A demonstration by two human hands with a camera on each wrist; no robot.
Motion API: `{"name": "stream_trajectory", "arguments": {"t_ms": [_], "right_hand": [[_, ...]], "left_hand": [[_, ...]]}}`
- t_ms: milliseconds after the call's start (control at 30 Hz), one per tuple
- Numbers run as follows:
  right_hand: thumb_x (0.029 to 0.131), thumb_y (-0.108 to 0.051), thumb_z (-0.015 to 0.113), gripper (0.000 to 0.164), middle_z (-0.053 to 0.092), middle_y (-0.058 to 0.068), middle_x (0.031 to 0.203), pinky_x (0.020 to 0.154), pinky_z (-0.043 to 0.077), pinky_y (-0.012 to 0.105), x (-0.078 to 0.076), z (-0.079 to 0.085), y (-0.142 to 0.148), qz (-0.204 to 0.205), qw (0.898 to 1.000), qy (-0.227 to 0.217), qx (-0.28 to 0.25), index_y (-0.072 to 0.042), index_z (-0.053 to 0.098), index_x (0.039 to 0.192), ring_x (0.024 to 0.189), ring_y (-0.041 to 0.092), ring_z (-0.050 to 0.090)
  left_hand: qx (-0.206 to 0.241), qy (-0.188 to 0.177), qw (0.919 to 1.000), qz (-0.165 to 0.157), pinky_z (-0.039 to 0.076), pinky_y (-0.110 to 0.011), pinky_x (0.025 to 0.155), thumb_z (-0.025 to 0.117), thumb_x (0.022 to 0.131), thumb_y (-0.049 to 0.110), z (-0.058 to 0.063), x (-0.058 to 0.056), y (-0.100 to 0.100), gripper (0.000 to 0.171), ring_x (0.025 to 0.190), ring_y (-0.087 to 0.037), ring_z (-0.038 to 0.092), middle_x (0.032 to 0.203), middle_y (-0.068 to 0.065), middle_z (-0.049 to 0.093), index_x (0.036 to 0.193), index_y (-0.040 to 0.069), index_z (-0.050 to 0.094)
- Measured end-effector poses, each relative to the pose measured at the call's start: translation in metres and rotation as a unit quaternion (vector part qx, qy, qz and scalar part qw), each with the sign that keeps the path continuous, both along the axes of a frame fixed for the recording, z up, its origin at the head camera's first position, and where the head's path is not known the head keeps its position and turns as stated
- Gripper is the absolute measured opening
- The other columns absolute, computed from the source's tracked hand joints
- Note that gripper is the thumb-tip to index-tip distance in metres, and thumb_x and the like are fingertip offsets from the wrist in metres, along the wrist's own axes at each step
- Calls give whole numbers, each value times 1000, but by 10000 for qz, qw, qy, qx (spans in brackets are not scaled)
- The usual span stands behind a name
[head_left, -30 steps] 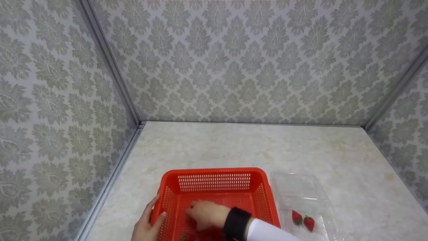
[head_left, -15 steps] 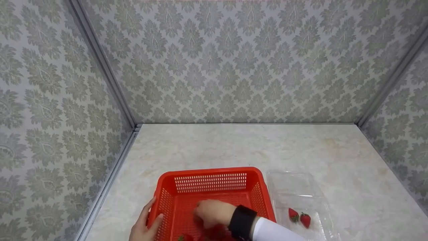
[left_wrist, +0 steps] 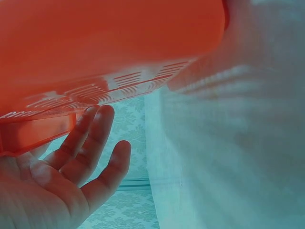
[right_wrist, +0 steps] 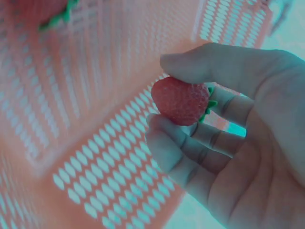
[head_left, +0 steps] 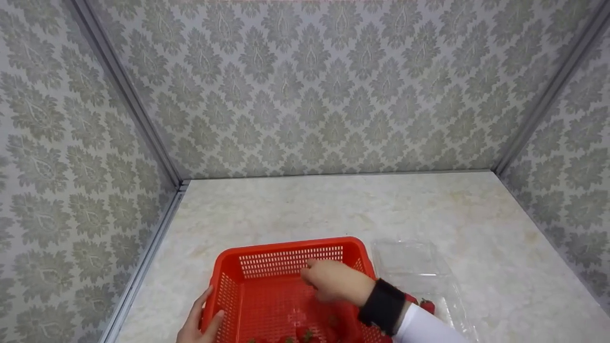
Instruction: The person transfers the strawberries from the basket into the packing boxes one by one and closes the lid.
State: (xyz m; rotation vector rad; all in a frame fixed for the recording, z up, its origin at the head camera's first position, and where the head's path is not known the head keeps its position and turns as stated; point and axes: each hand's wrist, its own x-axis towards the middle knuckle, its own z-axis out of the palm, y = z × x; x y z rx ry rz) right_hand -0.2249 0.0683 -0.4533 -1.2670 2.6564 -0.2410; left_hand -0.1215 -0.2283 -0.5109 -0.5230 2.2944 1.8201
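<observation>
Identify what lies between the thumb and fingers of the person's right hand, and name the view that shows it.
A red strawberry, held by the right hand; the right wrist view shows it.

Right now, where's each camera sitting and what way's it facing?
Head: on the head, looking forward and down at the red basket; left hand, right hand, white sleeve show.
Left wrist: on that wrist, facing the basket's outside; left hand shows.
Right wrist: on that wrist, facing a strawberry pinched in the right hand, which shows.
Head and right wrist share the right hand.
</observation>
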Motion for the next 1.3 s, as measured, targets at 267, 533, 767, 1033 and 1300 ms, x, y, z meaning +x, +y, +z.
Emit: {"name": "stream_trajectory", "arguments": {"t_ms": [267,533,767,1033,1300], "right_hand": [[72,1,63,22,39,-5,76,49,34,21,6,30,53,-542,9968,339,-477,-14,51,82,56,10,38],[77,-7,65,18,38,-8,77,49,36,20,15,50,121,-1075,9864,791,-963,-15,55,89,56,6,38],[74,-5,68,21,41,-7,77,52,39,22,20,36,174,-1738,9788,691,-839,-13,56,90,59,6,41],[72,-3,68,22,42,-5,76,52,38,25,30,0,212,-2315,9713,-100,-529,-14,55,86,60,9,41],[67,-2,67,22,43,-2,72,52,38,30,40,-26,224,-2919,9545,-598,-140,-13,54,81,59,15,41]], "left_hand": [[-39,-55,9999,-90,57,-42,64,63,88,40,0,0,5,74,88,-25,64,115,-19,52,147,23,22],[-121,-171,9998,-33,57,-42,65,64,86,42,3,-2,5,76,88,-24,64,116,-18,52,147,23,23],[-315,-234,9992,-29,57,-41,65,63,85,47,3,0,-1,79,87,-23,63,115,-17,53,148,21,21],[-210,-219,9995,-37,57,-42,65,63,86,44,4,-1,-1,78,89,-25,64,117,-17,52,148,23,20],[-50,-273,9996,-14,57,-43,65,65,83,47,-2,-5,-6,83,88,-26,64,119,-19,51,148,20,20]]}}
